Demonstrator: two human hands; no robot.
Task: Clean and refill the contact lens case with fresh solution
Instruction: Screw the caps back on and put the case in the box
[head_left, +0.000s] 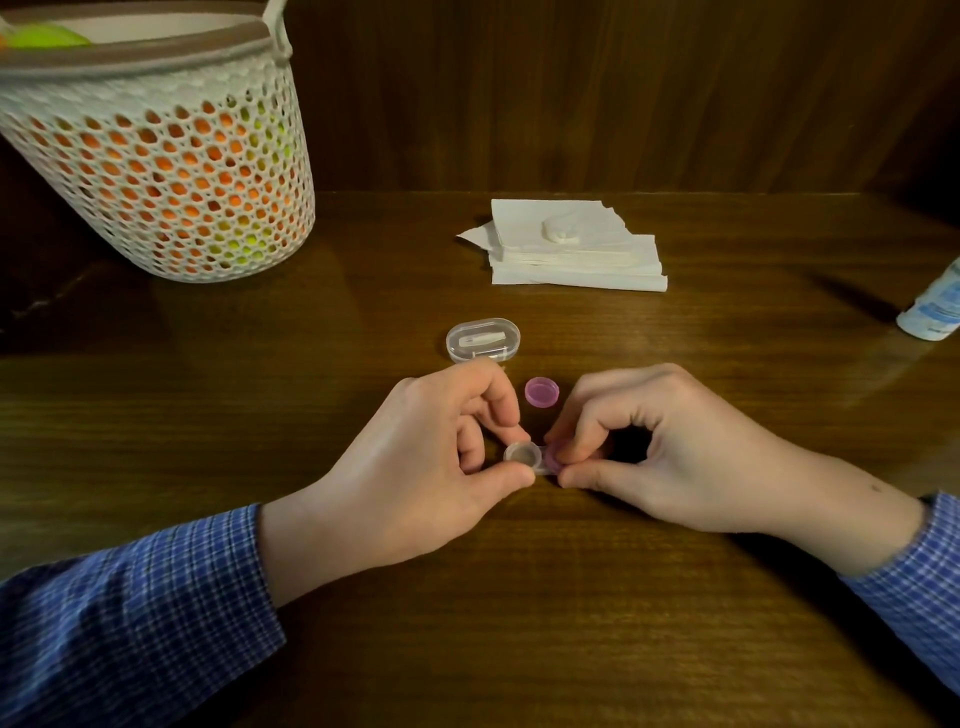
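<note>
Clear lens case (524, 456) pinched between both hands (415, 467) (649, 457) on table.

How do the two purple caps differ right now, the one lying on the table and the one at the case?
The loose purple cap lies free on the table, hollow side up, touched by no hand. The second purple cap sits on the lens case, pinched by the right hand and mostly hidden by its fingers. The left hand grips the uncapped well. Both caps are small, round and purple.
</note>
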